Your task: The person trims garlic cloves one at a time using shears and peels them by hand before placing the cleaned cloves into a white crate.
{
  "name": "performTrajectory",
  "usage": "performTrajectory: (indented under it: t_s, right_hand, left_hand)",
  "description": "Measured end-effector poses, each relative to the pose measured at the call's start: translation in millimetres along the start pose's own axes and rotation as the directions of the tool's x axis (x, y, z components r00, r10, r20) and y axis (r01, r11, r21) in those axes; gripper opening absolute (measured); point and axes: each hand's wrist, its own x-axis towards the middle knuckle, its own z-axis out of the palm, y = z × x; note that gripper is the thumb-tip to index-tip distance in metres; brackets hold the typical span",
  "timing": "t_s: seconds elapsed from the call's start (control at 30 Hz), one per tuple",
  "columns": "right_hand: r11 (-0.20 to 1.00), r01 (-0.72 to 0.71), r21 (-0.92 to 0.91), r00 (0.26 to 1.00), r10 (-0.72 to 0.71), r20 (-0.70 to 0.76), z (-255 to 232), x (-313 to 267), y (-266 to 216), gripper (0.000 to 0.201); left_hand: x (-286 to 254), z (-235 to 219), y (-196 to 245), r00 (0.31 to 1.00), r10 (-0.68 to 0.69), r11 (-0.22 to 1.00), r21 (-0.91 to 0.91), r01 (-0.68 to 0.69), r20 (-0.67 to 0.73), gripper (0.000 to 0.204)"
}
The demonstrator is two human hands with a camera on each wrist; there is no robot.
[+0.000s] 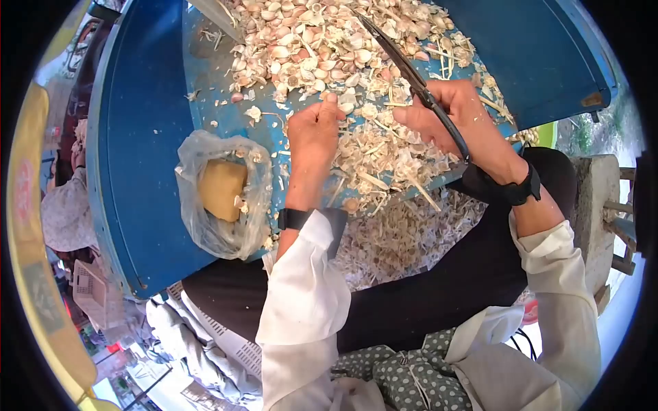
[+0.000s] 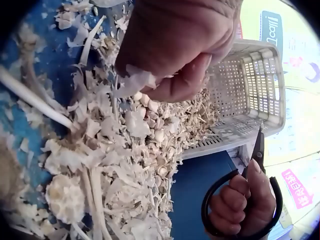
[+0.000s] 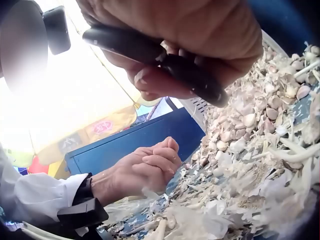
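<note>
My right hand (image 1: 474, 127) grips a pair of black-handled scissors (image 1: 397, 58), blades pointing away over the heap. In the left wrist view, the fingers curl inside one loop of the scissors (image 2: 258, 150). My left hand (image 1: 314, 140) is held low over the blue table, fingers curled in, thumb tip at the edge of the garlic cloves (image 1: 301, 55). A scrap of papery skin (image 2: 135, 82) shows against its fingers in the left wrist view; no clove shows in it. Dry garlic skins and cut stalks (image 1: 384, 157) lie between the hands.
A clear plastic bag (image 1: 257, 198) holding a yellow-brown block (image 1: 223, 188) lies left of my left hand. Raised blue panels (image 1: 151, 82) flank the work surface. Beyond the cloves is a pale perforated basket (image 2: 250, 95). More skins (image 1: 404, 233) lie below the table's near edge.
</note>
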Motion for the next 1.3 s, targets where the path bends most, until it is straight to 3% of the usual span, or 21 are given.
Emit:
performTrajectory:
  t_s: [0.03, 0.07, 0.17, 0.23, 0.3, 0.33, 0.4, 0.43, 0.47, 0.5, 0.53, 0.57, 0.67, 0.8, 0.87, 0.9, 0.97, 1.17, 1.3]
  right_hand:
    - [1.000, 0.003, 0.001, 1.000, -0.003, -0.002, -0.4, 0.5, 1.2, 0.041]
    - [0.999, 0.047, -0.007, 0.999, -0.047, 0.011, -1.3, 0.5, 4.2, 0.042]
    - [0.995, 0.093, -0.042, 0.996, -0.092, 0.015, -6.1, 0.5, 6.5, 0.042]
    - [0.997, 0.074, -0.036, 0.997, -0.074, -0.004, -6.7, -1.2, 3.6, 0.042]
    - [0.995, 0.087, -0.046, 0.996, -0.087, 0.006, -10.7, -1.3, 0.9, 0.042]
    - [0.996, 0.064, -0.056, 0.998, -0.064, 0.005, -12.0, -1.8, -0.6, 0.042]
    - [0.997, 0.047, -0.068, 0.999, -0.047, 0.003, -17.1, -1.2, -1.3, 0.043]
    - [0.959, 0.119, -0.257, 0.992, -0.123, 0.002, -21.9, 1.2, 1.2, 0.045]
    - [0.882, 0.183, -0.434, 0.981, -0.196, 0.015, -25.7, 2.9, 3.2, 0.047]
    - [0.883, 0.188, -0.430, 0.980, -0.200, 0.019, -27.6, 3.4, 3.5, 0.047]
    - [0.853, 0.181, -0.489, 0.980, -0.198, 0.018, -28.0, 3.3, 3.1, 0.049]
    - [0.820, 0.174, -0.545, 0.980, -0.196, 0.018, -27.6, 3.5, 3.5, 0.051]
    - [0.805, 0.190, -0.562, 0.978, -0.205, 0.038, -23.3, 5.1, 6.6, 0.052]
    - [0.778, 0.204, -0.594, 0.976, -0.205, 0.067, -15.9, 2.7, 7.6, 0.050]
    - [0.744, 0.207, -0.635, 0.978, -0.174, 0.115, -12.9, 4.6, 11.1, 0.046]
    - [0.744, 0.205, -0.636, 0.978, -0.173, 0.114, -10.8, 4.4, 13.0, 0.046]
    - [0.673, 0.296, -0.678, 0.953, -0.258, 0.160, -6.8, 3.2, 19.7, 0.044]
    - [0.635, 0.310, -0.707, 0.950, -0.225, 0.215, -6.1, 2.3, 14.1, 0.042]
    - [0.654, 0.309, -0.690, 0.951, -0.194, 0.242, -6.6, 2.7, 8.0, 0.042]
  left_hand:
    - [0.2, 12.6, 3.3, 0.957, 0.279, 0.699, 0.699, -0.147, -0.078, 0.041]
    - [-0.7, 23.6, 6.3, 0.934, 0.333, 0.578, 0.810, -0.095, -0.127, 0.042]
    - [6.2, 33.7, 7.2, 0.935, 0.335, 0.481, 0.874, -0.063, -0.117, 0.036]
    - [8.7, 37.3, 8.2, 0.939, 0.329, 0.485, 0.871, -0.075, -0.102, 0.033]
    - [14.0, 37.5, 1.6, 0.958, 0.267, 0.683, 0.722, -0.111, -0.106, 0.026]
    - [14.5, 37.0, -3.2, 0.956, 0.273, 0.682, 0.722, -0.115, -0.106, 0.026]
    - [10.4, 34.5, -7.3, 0.943, 0.313, 0.792, 0.579, -0.195, -0.111, 0.019]
    - [6.3, 28.4, -5.8, 0.941, 0.319, 0.790, 0.581, -0.197, -0.115, 0.019]
    - [-0.1, 19.1, -4.5, 0.993, 0.105, 0.985, 0.147, -0.095, -0.057, 0.019]
    - [-8.7, 13.4, 0.2, 0.993, -0.067, 0.949, -0.302, 0.093, 0.095, 0.019]
    - [-18.2, 11.5, 8.4, 0.988, -0.100, 0.866, -0.478, 0.144, 0.117, 0.015]
    - [-22.9, 6.5, 8.7, 0.989, -0.103, 0.868, -0.477, 0.142, 0.107, 0.015]
    - [-30.7, -3.5, 12.1, 0.975, -0.025, 0.587, -0.787, 0.192, 0.219, 0.018]
    - [-39.2, -1.2, 18.6, 0.965, 0.101, 0.603, -0.786, 0.134, 0.242, 0.025]
    - [-47.4, 4.4, 24.9, 0.986, 0.122, 0.793, -0.609, -0.026, 0.116, 0.032]
    - [-49.8, 4.6, 25.8, 0.986, 0.121, 0.792, -0.609, -0.025, 0.118, 0.032]
    - [-53.6, 6.1, 25.4, 0.987, 0.129, 0.893, -0.445, -0.076, 0.090, 0.036]
    - [-60.5, -0.7, 32.6, 0.983, 0.142, 0.969, -0.221, -0.114, 0.115, 0.035]
    - [-61.2, -1.9, 34.0, 0.982, 0.166, 0.971, -0.187, -0.148, 0.089, 0.034]
